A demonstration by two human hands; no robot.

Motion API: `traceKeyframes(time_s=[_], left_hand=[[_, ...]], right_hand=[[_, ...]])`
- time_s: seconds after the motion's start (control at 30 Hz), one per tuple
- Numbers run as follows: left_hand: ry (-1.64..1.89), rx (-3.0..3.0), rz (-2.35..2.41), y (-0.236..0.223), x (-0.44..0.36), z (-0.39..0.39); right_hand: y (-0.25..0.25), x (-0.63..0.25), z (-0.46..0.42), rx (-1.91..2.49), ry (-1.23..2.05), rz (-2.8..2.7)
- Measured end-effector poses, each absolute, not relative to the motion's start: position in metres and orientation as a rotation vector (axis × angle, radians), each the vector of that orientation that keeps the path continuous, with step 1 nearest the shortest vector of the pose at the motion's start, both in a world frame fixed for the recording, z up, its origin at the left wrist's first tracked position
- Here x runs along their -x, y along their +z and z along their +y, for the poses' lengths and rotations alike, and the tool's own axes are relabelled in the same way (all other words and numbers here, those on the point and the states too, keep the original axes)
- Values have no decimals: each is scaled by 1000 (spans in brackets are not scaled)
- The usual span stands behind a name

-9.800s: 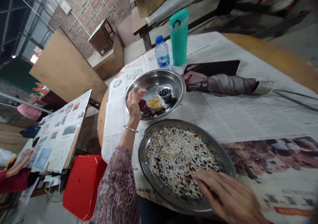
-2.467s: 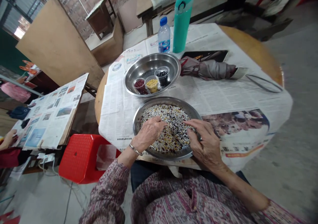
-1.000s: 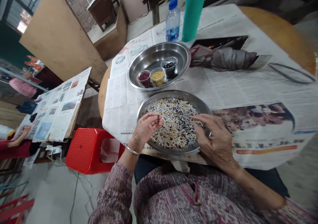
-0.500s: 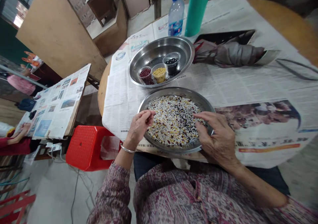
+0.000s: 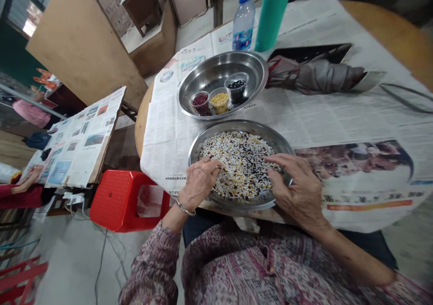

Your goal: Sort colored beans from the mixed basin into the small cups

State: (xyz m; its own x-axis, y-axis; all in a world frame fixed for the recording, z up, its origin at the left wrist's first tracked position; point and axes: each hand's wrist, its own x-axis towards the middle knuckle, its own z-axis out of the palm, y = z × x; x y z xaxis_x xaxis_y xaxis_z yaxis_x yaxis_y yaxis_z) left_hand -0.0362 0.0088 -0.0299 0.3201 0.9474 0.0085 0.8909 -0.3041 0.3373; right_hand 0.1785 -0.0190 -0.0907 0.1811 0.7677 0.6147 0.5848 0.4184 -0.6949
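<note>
Though smooth, metal bowl (image 5: pixel 272 136) of grains (image 5: pixel 241 163)

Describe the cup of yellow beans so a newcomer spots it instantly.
On the round-edged newspaper-covered table, find the far steel basin, beyond the near basin of mixed grains. Inside it, the cup of yellow beans stands between a cup of red beans and a cup of black beans. All three cups look like clear plastic; only this one's contents are yellow.

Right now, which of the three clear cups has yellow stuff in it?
The middle cup in the far basin. Only its contents are yellow; those in the left cup look dark red, those in the right cup black.
</note>
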Motion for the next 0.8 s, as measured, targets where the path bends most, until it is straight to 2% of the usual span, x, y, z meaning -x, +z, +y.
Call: traceKeyframes(time_s=[0.27, 0.53, 0.67, 0.8], left_hand=[[222, -2338, 1653, -27, 35, 10], [508, -2250, 1607, -30, 36, 4], [837, -1658, 1609, -19, 38, 3], [1039, -915, 1374, -5, 45, 12]], right_hand=[[-89, -179, -18, 1235, 185, -1509], [-89, -179, -19, 1246, 183, -1523], [-91, -179, -18, 1222, 160, -1531], [-91, -179, -18, 1217, 162, -1532]])
